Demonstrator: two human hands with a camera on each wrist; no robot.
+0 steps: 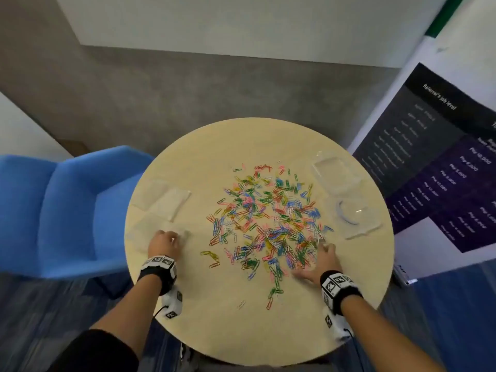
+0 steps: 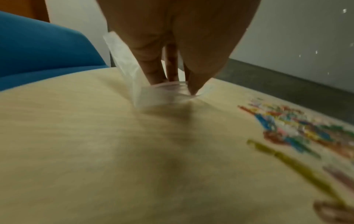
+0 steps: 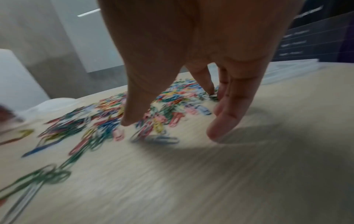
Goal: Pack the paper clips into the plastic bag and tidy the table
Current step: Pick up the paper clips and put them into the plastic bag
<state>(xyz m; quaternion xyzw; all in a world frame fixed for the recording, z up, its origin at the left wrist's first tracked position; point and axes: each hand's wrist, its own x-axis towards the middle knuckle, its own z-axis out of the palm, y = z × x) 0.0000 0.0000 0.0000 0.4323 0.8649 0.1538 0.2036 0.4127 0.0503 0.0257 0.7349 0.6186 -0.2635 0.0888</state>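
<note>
A wide scatter of coloured paper clips (image 1: 268, 224) covers the middle of the round beige table (image 1: 241, 318). My left hand (image 1: 163, 244) is at the table's left side on a flat clear plastic bag (image 1: 146, 228). In the left wrist view its fingers (image 2: 153, 72) and thumb pinch the bag (image 2: 124, 63) and lift its edge off the table. My right hand (image 1: 319, 260) lies at the near right edge of the pile with its fingers spread. Its straight fingers (image 3: 224, 121) touch the paper clips (image 3: 107, 121) and hold nothing.
Two more clear bags (image 1: 171, 202) lie at the far left of the table. A clear plastic box (image 1: 334, 171) and a clear lid or tray (image 1: 357, 218) sit at the right rim. A blue chair (image 1: 67, 210) stands to the left, a dark poster (image 1: 442, 157) to the right.
</note>
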